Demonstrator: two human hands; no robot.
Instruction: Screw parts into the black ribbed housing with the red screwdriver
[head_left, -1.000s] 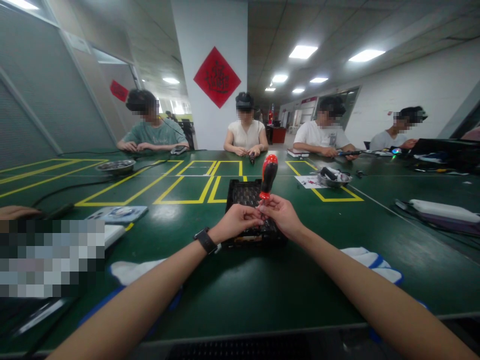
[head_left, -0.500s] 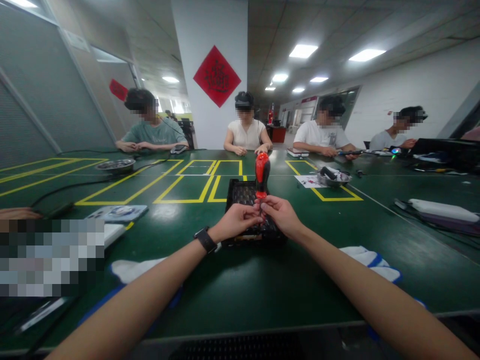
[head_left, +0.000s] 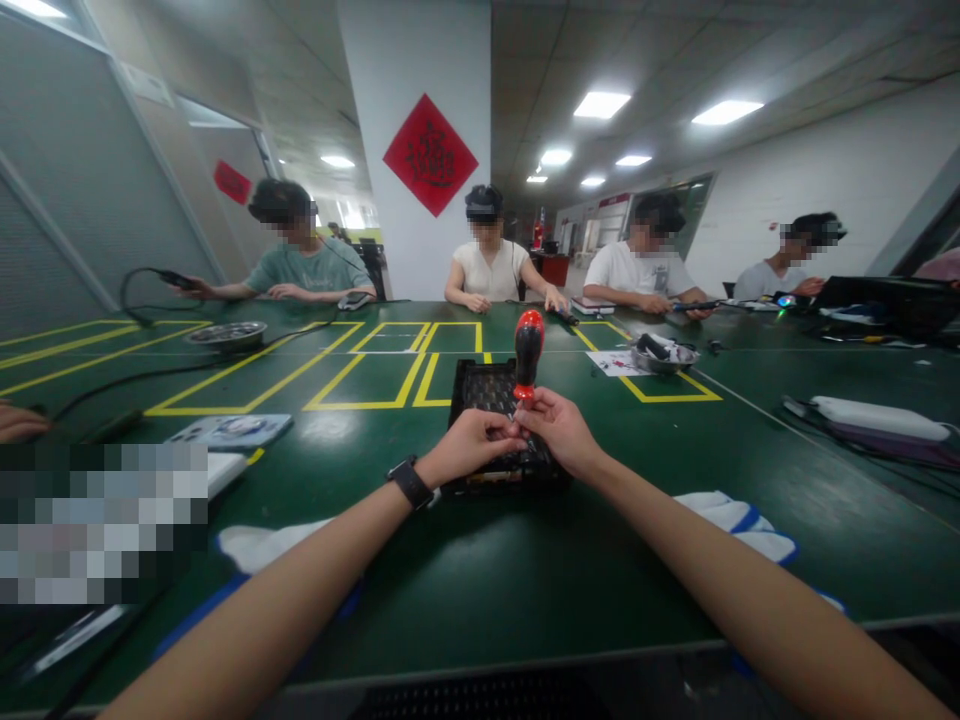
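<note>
Screwdriver (head_left: 528, 352), red and black in the handle, stands upright with its handle topmost, just above the black tray (head_left: 480, 385) of bits in the middle of the green counter (head_left: 525, 580); in the head view, the only one you have, your right hand (head_left: 556, 428) is closed on the shaft just under the handle, while your left hand (head_left: 471, 443) is pinched at the lower end of the shaft, fingertips meeting those of the right; whether a bit sits between them is too small to tell. As a judgement, the work at the tool's tip is in hand but not finished; both hands are on it and the tool has not been put to anything; the tray lies open beneath your hands. White gloves with blue cuffs (head_left: 739, 520) lie on the counter under your forearms, and a dark watch (head_left: 412, 482) sits on your left wrist. Yellow tape rectangles (head_left: 390, 365) mark the counter beyond the tray; a metal dish (head_left: 227, 333) lies far left, another dish (head_left: 664, 355) far right; four people sit along the far edge.

Against the earlier frames, the handle leaned right a second ago, stood nearly straight half a second ago, and now tips very slightly right again; your hands have kept their place over the tray; across the counter, the person at far left has lifted a cabled tool outward.
</note>
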